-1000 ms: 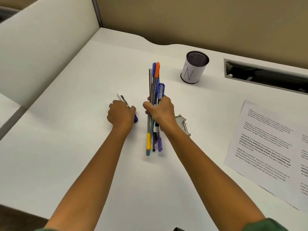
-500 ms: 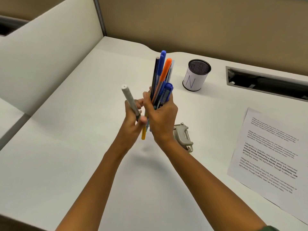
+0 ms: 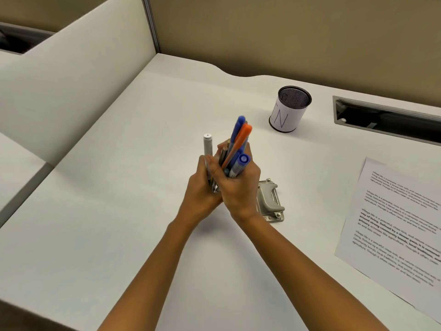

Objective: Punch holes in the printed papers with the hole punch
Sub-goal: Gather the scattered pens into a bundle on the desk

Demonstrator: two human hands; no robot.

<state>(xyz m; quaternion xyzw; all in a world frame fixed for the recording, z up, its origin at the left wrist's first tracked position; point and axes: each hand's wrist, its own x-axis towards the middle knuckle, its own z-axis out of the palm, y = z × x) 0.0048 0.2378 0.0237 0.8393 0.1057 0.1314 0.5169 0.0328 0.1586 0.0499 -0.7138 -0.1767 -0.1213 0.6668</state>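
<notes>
Both hands (image 3: 224,187) clasping pens (image 3: 235,149) (upright), hole punch (image 3: 269,201) beside

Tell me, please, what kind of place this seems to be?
Most likely an office cubicle desk. A white desk is enclosed by partition panels, with a mesh pen cup, a metal hole punch, printed papers and a cable slot set into the desktop.
</notes>
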